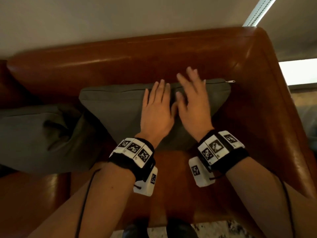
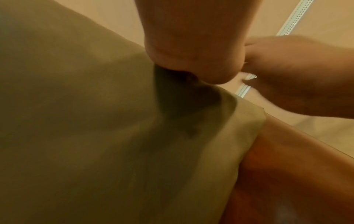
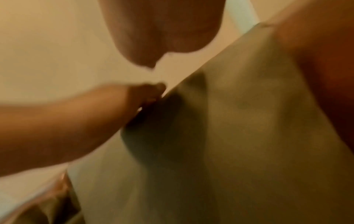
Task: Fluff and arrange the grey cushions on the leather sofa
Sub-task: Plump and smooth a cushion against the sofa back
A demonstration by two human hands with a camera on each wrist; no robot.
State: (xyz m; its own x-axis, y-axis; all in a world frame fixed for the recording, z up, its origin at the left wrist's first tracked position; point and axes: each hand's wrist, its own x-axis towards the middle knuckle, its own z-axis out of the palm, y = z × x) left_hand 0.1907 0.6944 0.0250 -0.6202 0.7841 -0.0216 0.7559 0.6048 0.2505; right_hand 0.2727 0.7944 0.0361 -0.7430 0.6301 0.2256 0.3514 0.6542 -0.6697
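A grey cushion (image 1: pixel 116 110) leans against the backrest of the brown leather sofa (image 1: pixel 120 62), near its right armrest, zip edge upward. My left hand (image 1: pixel 157 107) lies flat on the cushion's front with straight fingers reaching its top edge. Beside it my right hand (image 1: pixel 192 98) is blurred, fingers spread over the same top edge; whether it touches is unclear. In the left wrist view my palm (image 2: pixel 191 37) dents the cushion (image 2: pixel 95 136). From the right wrist the cushion (image 3: pixel 229 136) fills the frame, with the left hand (image 3: pixel 67 121) pressing it. A second grey cushion (image 1: pixel 37 134) slumps, creased, to the left.
The sofa's right armrest (image 1: pixel 274 117) rises close to the cushion. A pale wall stands behind the sofa, with a white blind strip (image 1: pixel 260 11) and a bright window (image 1: pixel 298 73) at the right. A patterned rug (image 1: pixel 223 227) and my shoes (image 1: pixel 180 227) show at the bottom.
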